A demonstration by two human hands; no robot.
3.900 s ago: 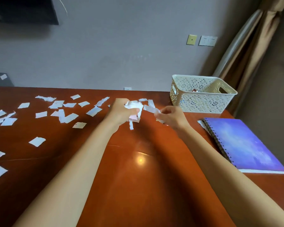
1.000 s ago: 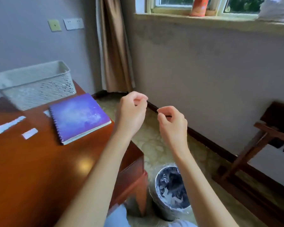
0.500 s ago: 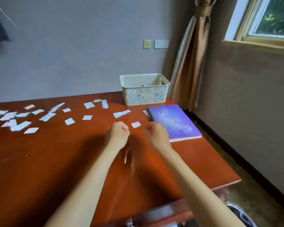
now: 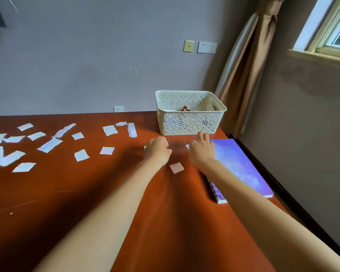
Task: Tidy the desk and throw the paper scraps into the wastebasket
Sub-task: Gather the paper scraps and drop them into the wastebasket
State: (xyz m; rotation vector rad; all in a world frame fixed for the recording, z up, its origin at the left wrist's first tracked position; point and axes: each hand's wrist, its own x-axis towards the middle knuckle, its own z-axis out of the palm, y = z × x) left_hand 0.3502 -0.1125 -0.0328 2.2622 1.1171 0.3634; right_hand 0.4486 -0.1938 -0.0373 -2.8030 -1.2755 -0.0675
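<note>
We see the left hand (image 4: 159, 149) over the desk (image 4: 86, 193), knuckles up and fingers curled under. A sliver of white shows at its 9 o'clock edge, but we cannot tell whether it pinches that or anything else. The right hand (image 4: 201, 149) lies just beside it at 3 o'clock, not touching it. Its fingers are straight and close together, reaching toward 12 o'clock over the far corner of the notebook (image 4: 241, 169). A bit of white peeks out on its thumb side, and we cannot tell whether the hand touches it.

The scraps (image 4: 49, 144) lie loose on the desk, most of them spread at 9 to 10 o'clock from the left hand and well apart from it. A long strip (image 4: 132, 130) lies at 11 o'clock. One small scrap (image 4: 176, 167) lies at 6 o'clock from the hands, between the two forearms.

The basket (image 4: 190, 122) stands at 12 o'clock from the right hand, near its fingertips, at the desk's far edge. It holds something small and brown that we cannot make out. The purple spiral notebook lies flat along the desk's right edge, partly under the right forearm. A curtain (image 4: 245, 61) hangs at 1 o'clock behind the basket.
</note>
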